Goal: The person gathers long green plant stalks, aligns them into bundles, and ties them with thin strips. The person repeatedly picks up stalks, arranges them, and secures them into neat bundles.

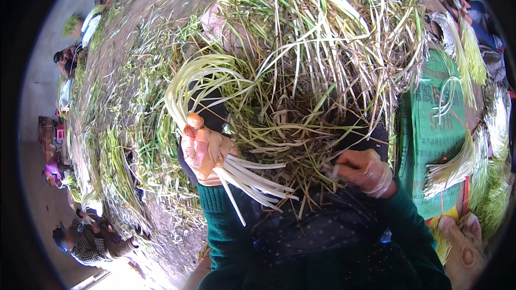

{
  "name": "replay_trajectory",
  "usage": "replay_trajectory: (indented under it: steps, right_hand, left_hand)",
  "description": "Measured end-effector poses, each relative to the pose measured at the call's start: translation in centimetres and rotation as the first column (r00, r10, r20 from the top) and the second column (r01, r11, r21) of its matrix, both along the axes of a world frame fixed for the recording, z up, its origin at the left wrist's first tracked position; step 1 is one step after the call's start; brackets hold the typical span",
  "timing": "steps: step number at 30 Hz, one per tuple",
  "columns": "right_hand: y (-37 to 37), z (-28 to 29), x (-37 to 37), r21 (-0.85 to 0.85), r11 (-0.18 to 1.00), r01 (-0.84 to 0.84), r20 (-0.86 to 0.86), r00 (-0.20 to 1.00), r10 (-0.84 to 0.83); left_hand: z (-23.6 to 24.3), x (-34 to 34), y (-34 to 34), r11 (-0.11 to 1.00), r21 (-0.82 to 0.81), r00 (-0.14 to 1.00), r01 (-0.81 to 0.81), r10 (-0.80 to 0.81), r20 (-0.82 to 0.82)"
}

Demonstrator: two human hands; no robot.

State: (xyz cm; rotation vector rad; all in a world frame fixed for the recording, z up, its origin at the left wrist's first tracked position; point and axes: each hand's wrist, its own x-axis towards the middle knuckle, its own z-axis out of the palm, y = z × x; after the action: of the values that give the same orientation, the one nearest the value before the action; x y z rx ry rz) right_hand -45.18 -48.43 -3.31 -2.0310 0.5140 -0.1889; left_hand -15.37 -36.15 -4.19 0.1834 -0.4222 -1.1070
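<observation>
A bunch of pale garlic chives [252, 178] is gripped in my left hand [207, 153], which wears a thin, light-coloured glove. Their white stem ends fan out to the right, while the yellow-green leaves arch up and over above the thumb. Over the right side of my lap, my right hand [366, 172] is curled closed, in a clear glove and slightly smeared by motion. Whatever its fingers hold, if anything, is hidden. Brown and green leaf trimmings [290, 142] lie on my lap between the two hands.
Ahead of me spreads a large heap of untrimmed chives [322, 27]. A green woven sack [438, 129] lies to my right with a small trimmed bundle [451, 169] on it. More bundles [497, 123] lie beyond. Another person [88, 241] sits at the far left.
</observation>
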Motion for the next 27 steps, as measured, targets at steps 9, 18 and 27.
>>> replay_trajectory:
  steps: [9,18,27]
  right_hand:
    - [3.9,-0.4,7.1,0.318,0.922,-0.221,0.018,0.974,0.228]
    - [2.5,-0.1,1.0,0.545,0.830,0.118,-0.021,0.992,-0.128]
    - [3.4,2.9,4.4,0.154,0.988,-0.029,0.123,0.992,0.010]
  left_hand:
    - [-0.4,-0.6,-0.5,0.999,0.024,0.999,-0.043,0.043,0.001]
    - [-0.9,0.3,-0.1,0.991,0.013,0.991,-0.132,0.132,0.005]
    - [0.0,-0.6,-0.5,0.986,0.104,0.990,-0.133,0.128,0.058]
